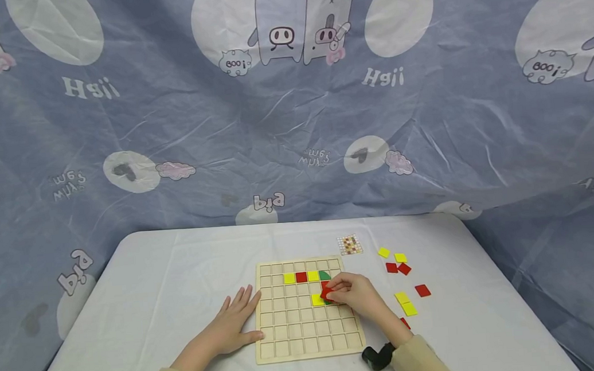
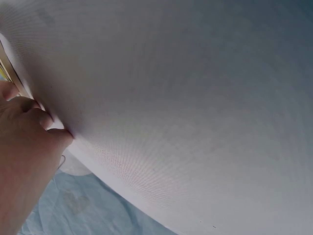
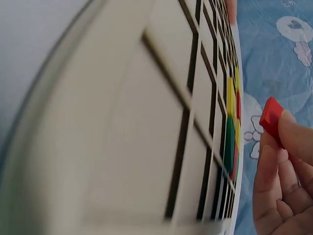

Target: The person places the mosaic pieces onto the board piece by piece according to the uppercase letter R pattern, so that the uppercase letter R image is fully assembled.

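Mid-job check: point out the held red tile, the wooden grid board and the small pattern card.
Held red tile point(image 3: 274, 119), right wrist view: its exposed face.
Wooden grid board point(image 1: 308, 316), head view: bare grid near its middle.
Small pattern card point(image 1: 350, 244), head view: its printed middle.

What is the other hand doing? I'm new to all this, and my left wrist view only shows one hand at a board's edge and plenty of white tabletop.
Observer: The right hand pinches a red tile between thumb and fingers.
Visitor: Lovely! Are any colours laid out in a line?
Observer: Yes. On the gridded wooden board, a yellow tile, a red square, another yellow tile and a green piece sit side by side in one row.
Visitor: And is there anything past the far edge?
Observer: A small card showing a coloured grid lies near the far right corner.
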A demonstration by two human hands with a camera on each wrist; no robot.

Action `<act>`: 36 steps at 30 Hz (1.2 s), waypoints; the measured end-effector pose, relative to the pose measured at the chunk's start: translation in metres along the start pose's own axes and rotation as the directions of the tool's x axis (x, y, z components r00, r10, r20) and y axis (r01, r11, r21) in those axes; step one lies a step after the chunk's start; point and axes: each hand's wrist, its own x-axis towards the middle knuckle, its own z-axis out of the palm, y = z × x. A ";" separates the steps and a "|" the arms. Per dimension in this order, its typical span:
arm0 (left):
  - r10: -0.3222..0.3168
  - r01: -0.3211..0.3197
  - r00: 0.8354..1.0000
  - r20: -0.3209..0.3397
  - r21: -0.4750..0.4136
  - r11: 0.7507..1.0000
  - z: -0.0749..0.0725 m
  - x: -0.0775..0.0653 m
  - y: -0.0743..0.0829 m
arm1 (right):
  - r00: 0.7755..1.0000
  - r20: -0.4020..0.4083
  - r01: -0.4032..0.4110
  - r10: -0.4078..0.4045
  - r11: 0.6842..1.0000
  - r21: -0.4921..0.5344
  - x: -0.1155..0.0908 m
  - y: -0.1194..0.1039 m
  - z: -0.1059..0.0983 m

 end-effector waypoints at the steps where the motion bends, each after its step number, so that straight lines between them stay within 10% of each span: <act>1: -0.002 0.002 1.000 0.000 0.001 1.000 0.000 0.000 0.000 | 1.000 0.005 0.014 -0.014 1.000 -0.004 0.002 -0.002 0.003; 28: -0.001 0.001 1.000 -0.004 0.003 1.000 0.002 0.001 -0.002 | 0.985 0.111 0.161 -0.132 0.933 -0.320 0.017 -0.032 0.042; 36: 0.024 -0.024 1.000 -0.007 -0.009 1.000 0.001 0.001 -0.003 | 0.989 0.100 0.132 -0.112 0.968 -0.212 0.012 -0.023 0.024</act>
